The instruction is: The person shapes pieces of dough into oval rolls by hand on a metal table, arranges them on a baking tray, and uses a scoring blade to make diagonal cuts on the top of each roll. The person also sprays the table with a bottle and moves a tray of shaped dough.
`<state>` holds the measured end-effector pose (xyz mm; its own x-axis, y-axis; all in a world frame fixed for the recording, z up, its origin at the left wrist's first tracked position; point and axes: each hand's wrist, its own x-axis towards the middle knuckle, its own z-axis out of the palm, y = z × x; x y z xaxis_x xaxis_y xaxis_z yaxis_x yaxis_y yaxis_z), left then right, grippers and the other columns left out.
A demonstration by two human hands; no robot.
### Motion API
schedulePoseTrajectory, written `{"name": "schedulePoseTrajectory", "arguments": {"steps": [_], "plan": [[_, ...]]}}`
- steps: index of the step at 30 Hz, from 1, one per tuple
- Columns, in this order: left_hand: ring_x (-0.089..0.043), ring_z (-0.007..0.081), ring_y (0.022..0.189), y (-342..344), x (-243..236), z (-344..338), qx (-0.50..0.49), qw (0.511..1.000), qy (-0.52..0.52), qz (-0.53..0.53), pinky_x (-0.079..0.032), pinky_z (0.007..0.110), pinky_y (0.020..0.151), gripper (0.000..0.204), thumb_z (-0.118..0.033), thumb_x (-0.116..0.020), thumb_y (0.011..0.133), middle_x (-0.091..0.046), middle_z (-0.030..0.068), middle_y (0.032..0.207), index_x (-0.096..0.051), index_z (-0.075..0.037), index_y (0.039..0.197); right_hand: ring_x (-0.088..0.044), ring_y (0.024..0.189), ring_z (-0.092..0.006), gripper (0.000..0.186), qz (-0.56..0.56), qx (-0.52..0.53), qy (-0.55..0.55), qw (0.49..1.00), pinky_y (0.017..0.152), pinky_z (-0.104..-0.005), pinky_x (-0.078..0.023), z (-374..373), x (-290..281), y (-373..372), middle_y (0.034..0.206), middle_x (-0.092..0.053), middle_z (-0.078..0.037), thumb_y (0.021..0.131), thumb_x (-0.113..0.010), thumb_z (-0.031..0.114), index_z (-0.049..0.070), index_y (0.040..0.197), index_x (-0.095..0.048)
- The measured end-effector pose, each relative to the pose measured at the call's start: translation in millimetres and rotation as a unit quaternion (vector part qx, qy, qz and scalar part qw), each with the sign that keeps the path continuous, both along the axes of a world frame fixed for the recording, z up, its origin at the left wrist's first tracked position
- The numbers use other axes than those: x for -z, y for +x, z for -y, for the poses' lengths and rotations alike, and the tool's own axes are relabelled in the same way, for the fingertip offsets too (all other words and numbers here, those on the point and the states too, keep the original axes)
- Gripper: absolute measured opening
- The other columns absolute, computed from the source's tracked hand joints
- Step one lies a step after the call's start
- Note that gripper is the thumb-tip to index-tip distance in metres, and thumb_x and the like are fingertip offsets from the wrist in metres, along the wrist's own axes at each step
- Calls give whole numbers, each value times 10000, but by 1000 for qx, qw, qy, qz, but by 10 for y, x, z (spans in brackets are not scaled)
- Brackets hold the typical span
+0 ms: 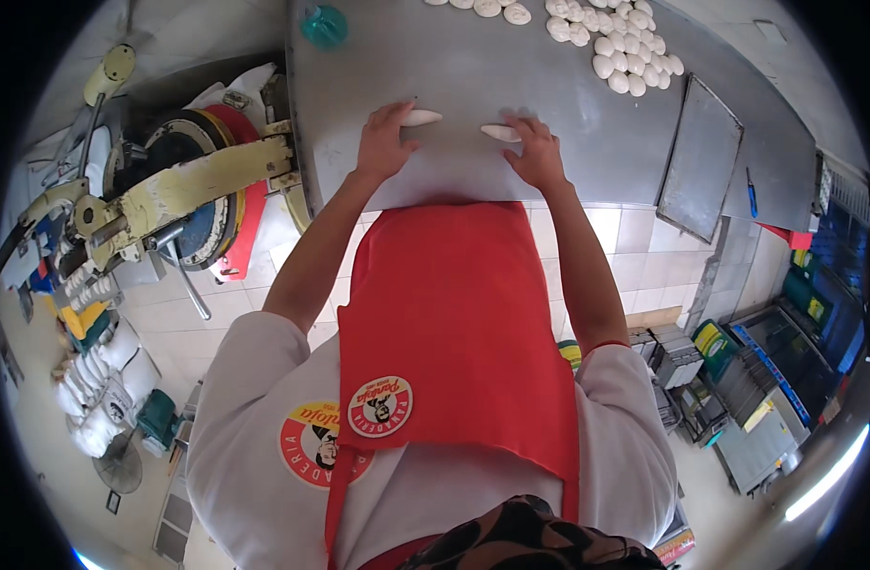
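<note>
Two small, pale dough pieces with tapered ends lie on the grey metal table in front of me, a gap between them. My left hand [386, 142] is curved palm down over the left dough piece [423, 118], whose pointed end sticks out to the right. Over the right dough piece [499, 133] my right hand [538, 152] curls in the same way, and that tip points left toward the other one. Both thumbs stand apart from the fingers, on the near side. The outer part of each piece is hidden beneath the fingers.
Many rounded dough balls [634, 47] cluster at the table's far right, more along the far edge. A translucent teal container [324, 28] stands far left. A metal tray [701, 157] and a blue slim tool [751, 193] lie right. A cream-coloured machine [193, 180] flanks the table's left side.
</note>
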<state>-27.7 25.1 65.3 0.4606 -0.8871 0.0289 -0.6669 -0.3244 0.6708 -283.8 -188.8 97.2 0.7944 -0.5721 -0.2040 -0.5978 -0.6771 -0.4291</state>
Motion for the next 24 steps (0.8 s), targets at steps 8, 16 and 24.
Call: {"name": "schedulePoseTrajectory", "arguments": {"steps": [8,16,24], "plan": [[-623,351,1173,-135,132,336,4,992,53,114,-516,491,990,435,-190,-817,844,-665,92,1229,-718,-174,1267,-612,1235,-332,401,39,39,-36,998,1014,-547,-482,98,266,8,1295,-642,-121,939,-751,269,171,1317,-662],[-693,248,996,-759,-35,1233,-135,985,61,-88,-547,395,890,347,-212,-786,945,-719,132,1093,-697,-19,1218,-732,930,-300,441,236,402,147,872,823,-412,-578,1261,-26,-1324,1024,-742,-155,918,-807,261,40,1264,-647],[-728,213,975,-2267,-351,3369,-82,972,64,-213,-577,360,883,400,-252,-830,925,-756,132,1085,-695,1,1204,-745,854,-256,448,211,543,89,808,785,-388,-577,3111,-157,-2748,938,-756,-134,924,-816,278,21,1247,-641]]}}
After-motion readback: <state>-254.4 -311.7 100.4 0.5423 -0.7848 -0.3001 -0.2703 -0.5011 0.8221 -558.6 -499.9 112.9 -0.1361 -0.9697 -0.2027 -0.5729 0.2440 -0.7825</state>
